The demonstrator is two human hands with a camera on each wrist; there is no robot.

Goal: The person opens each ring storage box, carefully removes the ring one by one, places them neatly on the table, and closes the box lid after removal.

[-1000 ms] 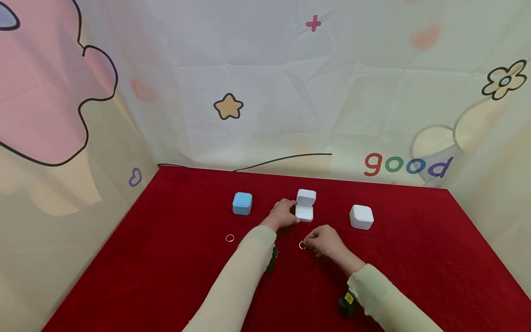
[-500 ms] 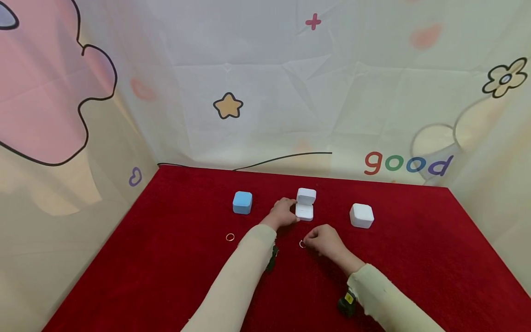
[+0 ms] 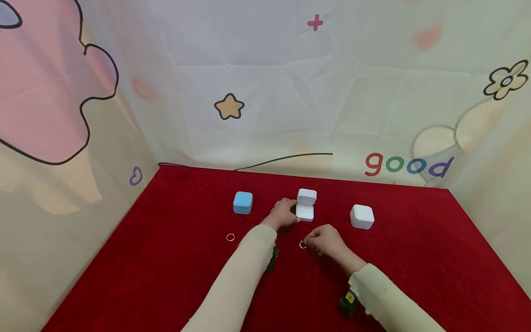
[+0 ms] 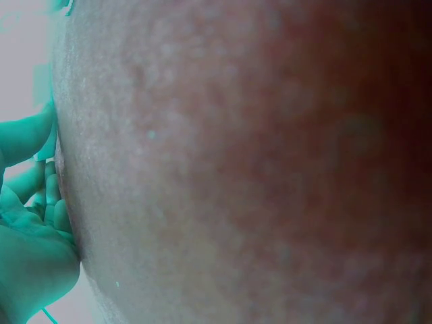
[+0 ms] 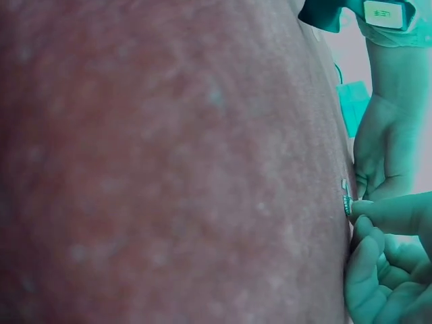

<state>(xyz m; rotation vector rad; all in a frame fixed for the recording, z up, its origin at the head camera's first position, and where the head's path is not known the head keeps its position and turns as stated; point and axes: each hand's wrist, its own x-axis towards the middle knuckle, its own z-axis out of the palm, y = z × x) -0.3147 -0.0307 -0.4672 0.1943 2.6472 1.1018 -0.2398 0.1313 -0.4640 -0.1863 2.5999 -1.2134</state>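
A white ring box (image 3: 304, 212) stands with its lid raised toward the back of the red cloth. My left hand (image 3: 283, 213) holds it from the left side, thumb near the front corner and fingers toward the back. In front of the box, my right hand (image 3: 325, 240) pinches a ring (image 3: 302, 245) between thumb and fingertip, low at the cloth. The right wrist view shows this ring's studded band (image 5: 347, 204) at the fingertips. The left wrist view shows the left thumb (image 4: 27, 138) and curled fingers, with the box mostly hidden.
A second ring (image 3: 230, 237) lies on the red cloth (image 3: 166, 258), left of the left forearm. Behind it sits a closed blue box (image 3: 243, 203). To the right is a closed white box (image 3: 362, 216). A printed curtain (image 3: 274, 92) rises along the back edge.
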